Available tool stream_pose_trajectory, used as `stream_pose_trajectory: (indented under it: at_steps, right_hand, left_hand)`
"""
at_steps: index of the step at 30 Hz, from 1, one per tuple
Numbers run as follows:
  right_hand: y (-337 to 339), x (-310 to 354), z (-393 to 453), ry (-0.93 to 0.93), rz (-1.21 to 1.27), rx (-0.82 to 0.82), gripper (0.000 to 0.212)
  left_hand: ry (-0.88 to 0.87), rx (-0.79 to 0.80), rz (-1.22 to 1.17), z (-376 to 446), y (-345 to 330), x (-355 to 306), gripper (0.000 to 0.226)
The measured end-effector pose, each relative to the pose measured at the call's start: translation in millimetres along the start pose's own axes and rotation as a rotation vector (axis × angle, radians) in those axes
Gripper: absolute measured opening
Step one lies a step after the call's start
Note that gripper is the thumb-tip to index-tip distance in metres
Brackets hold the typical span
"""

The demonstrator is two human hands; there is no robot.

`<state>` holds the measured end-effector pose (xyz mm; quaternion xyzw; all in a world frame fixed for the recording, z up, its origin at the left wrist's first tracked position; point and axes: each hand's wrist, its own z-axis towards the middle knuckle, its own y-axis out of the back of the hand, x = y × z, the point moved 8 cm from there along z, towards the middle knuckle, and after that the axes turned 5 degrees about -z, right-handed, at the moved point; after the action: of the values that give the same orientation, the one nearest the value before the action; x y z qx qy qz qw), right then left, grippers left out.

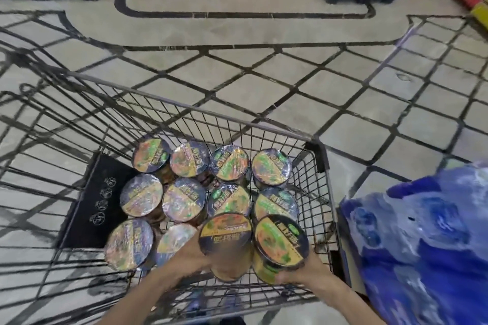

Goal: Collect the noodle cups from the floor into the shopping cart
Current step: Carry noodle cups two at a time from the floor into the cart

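At lower centre, one cup (225, 243) is gripped by the left hand (191, 256) and another cup (281, 244) by the right hand (303, 270), fingers curled round them, over the cart (320, 221).

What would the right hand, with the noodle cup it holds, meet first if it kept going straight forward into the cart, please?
Probably the foil-lidded noodle cup directly ahead of the held dark-rimmed round noodle cup in the right hand; depth is unclear, so it may pass above.

Both forearms are bare, no sleeves, rings or watch on left hand (190, 253) or right hand (301, 273).
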<state>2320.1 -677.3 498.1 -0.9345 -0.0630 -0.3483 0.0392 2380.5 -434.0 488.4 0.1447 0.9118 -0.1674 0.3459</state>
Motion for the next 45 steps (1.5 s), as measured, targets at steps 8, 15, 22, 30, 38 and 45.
stream_pose_trajectory:
  at_steps: [8,15,22,30,38,45]
  right_hand:
    - [-3.4,1.2,-14.8,-0.118,0.356,0.151,0.092]
    - [8.0,2.6,-20.3,-0.156,0.277,0.149,0.077]
    - [16.1,0.9,-19.8,-0.159,0.160,0.124,0.078]
    - [17.6,-8.2,-6.7,-0.208,0.023,0.065,0.098]
    - [20.0,-15.5,6.6,-0.280,-0.022,0.069,0.074]
    - [32.1,-10.5,6.6,-0.180,-0.349,0.110,0.080]
  left_hand:
    - [0.165,-0.059,-0.218,-8.5,2.4,11.1,0.101]
    - [0.178,-0.101,-0.168,-12.1,6.0,10.1,0.062]
    - [0.088,-0.141,-0.063,-6.1,3.3,5.0,0.057]
    - [-0.059,-0.074,0.243,5.4,2.3,6.6,0.055]
    - [-0.083,-0.081,0.525,25.0,-17.7,10.7,0.055]
    - [-0.098,-0.267,0.962,16.2,-9.0,5.1,0.073]
